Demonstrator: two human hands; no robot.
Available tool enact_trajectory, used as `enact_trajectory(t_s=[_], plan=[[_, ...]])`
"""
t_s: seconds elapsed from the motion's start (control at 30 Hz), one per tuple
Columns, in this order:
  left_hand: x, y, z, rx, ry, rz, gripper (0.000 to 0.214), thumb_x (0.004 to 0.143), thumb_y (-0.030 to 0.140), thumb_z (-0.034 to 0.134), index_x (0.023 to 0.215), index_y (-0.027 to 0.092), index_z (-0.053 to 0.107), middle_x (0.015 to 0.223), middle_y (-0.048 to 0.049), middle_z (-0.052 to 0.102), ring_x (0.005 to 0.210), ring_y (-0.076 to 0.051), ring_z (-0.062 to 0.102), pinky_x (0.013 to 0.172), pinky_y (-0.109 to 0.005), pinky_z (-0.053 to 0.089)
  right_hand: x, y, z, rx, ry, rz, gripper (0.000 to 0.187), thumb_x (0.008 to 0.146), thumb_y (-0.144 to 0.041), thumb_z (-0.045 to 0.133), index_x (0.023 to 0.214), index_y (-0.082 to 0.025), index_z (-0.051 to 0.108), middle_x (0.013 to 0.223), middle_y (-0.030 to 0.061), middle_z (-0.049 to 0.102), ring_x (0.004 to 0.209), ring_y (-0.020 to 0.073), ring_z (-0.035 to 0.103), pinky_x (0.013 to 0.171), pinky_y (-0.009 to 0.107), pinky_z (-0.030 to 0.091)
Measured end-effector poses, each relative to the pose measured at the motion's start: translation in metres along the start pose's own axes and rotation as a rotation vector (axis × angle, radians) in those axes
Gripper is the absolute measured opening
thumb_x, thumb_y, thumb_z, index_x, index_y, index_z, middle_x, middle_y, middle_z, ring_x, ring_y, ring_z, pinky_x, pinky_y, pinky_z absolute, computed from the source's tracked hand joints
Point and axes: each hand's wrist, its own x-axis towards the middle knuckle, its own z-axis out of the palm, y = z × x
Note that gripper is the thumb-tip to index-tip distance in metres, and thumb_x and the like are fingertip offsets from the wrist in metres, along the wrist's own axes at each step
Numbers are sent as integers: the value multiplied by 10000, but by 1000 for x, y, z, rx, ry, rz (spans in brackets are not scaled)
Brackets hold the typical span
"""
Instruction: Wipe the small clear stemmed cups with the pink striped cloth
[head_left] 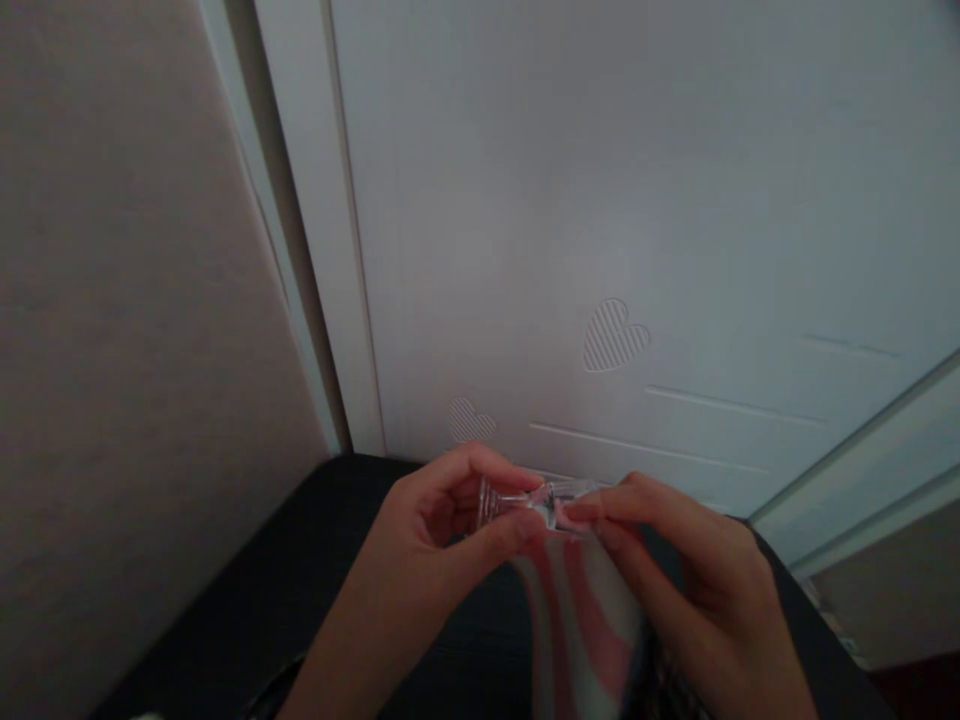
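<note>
My left hand [457, 530] is closed, with thumb and fingers pinching a small clear plastic piece [491, 503] whose left end is flared and ridged. From the right, my right hand [675, 560] pinches the clear, film-like part [574, 490] at the other end; I cannot make out whether it is one piece with the rest. Below the fingers hangs a limp pink and white wavy-striped sheet or bag [566, 620]. Its lower end runs out of view, and my right hand covers part of its right side.
Under my hands lies a dark surface [247, 590]. A white panel [487, 250] with embossed hearts stands close behind it, and a beige wall [135, 300] rises at the left. A dark, curved object [277, 690] shows partly at the bottom edge.
</note>
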Motion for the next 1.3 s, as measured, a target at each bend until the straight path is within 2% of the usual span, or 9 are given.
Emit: enact_trajectory(t_s=[0.27,0.4,0.5,0.67,0.87,1.0,1.17,1.3], plan=[[0,-3,-3,51,3,60,81,766,205,837,785,225,761,627,39,679,538,-77,545,481,-142,399,2,0,-3,51,-18,33,302,924,-94,631,1058,-336,752,904,-89,783,812,75,734,714,118,539],[-2,-4,-1,52,55,48,85,748,206,838,762,219,755,591,40,654,522,-88,532,475,-155,407,1,-1,-1,63,6,33,276,918,-101,638,1016,-331,755,908,-89,797,868,93,754,731,119,557],[-2,-3,-1,64,49,33,89,748,209,840,765,221,753,614,35,673,539,-91,556,500,-157,436,1,0,0,64,9,36,279,924,-104,631,1035,-330,753,911,-79,797,875,107,759,725,134,564],[1,-3,-3,85,41,67,96,737,241,859,761,226,766,565,46,618,467,-67,474,421,-137,361,0,0,1,31,-8,29,312,933,-106,619,1100,-335,748,941,-55,798,869,127,758,688,167,562],[0,-7,-6,110,24,36,114,755,279,855,788,227,759,629,25,676,549,-95,570,483,-142,437,1,2,3,33,2,30,317,924,-88,616,1074,-331,753,943,-64,798,861,104,755,668,142,546],[-1,-4,-5,101,9,67,86,763,236,852,782,242,768,592,53,637,503,-59,502,459,-113,382,1,0,-1,22,-4,20,328,920,-81,620,1081,-336,748,929,-72,795,851,102,754,689,141,551],[1,-4,-4,113,16,45,120,741,283,869,791,240,768,620,35,650,536,-92,539,467,-138,423,1,-1,-3,-14,-8,17,291,918,-100,625,1053,-326,749,887,-61,789,826,125,755,653,166,553],[2,-6,-6,123,17,39,121,744,281,864,787,233,762,589,40,624,498,-83,498,433,-138,376,0,1,-2,-20,-3,11,253,921,-109,620,1004,-310,748,862,-62,788,807,125,760,647,160,556]])
